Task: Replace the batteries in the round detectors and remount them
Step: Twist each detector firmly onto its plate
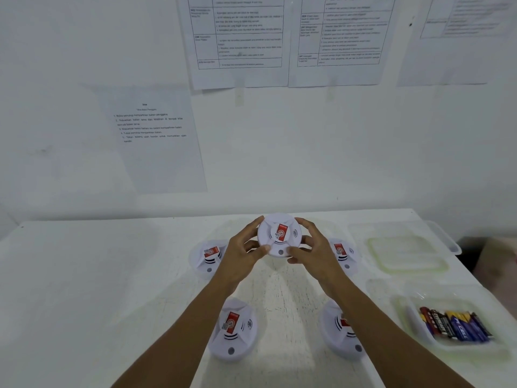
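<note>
We hold one round detector [279,233] raised over the tabletop [98,275], its labelled face toward us. It sits between both grips: the left grip [242,254] curls round its left rim, the right grip [312,247] round its right rim. Batteries [456,324] lie in a tray [416,329] far right.

one wide-angle view only, from the person's head, facing forward and down over the white tabletop [84,275] to the wall [56,79] behind it. both forearms enter from the bottom edge; the left hand [242,254] and right hand [314,252], gripping a round detector [279,233], sit near the lens, just below mid-frame. the upper half takes in taped paper sheets [156,141] on that wall.
</note>
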